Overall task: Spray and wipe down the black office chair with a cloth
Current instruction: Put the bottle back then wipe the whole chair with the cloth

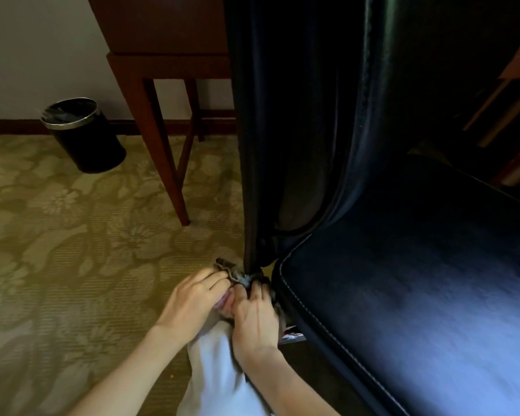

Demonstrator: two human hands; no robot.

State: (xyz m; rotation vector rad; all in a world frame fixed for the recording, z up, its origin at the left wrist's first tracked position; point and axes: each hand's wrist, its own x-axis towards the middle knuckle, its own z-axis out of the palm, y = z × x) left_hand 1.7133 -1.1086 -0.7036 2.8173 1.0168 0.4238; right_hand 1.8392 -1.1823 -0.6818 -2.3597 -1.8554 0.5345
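Observation:
The black office chair fills the right half of the view: its padded seat (pixel 418 295) with white stitching lies low at the right, and its tall backrest (pixel 297 115) rises at centre. A dark grey crumpled cloth (pixel 237 273) is bunched at the bottom corner where the backrest meets the seat. My left hand (pixel 192 298) grips the cloth from the left. My right hand (pixel 254 316) grips it from below, next to the seat's edge. No spray bottle is in view.
A brown wooden desk (pixel 162 67) stands behind the chair, its near leg on the patterned carpet (pixel 72 235). A black waste bin (pixel 83 135) with a metal rim sits by the wall at the left. More wooden furniture shows at the far right.

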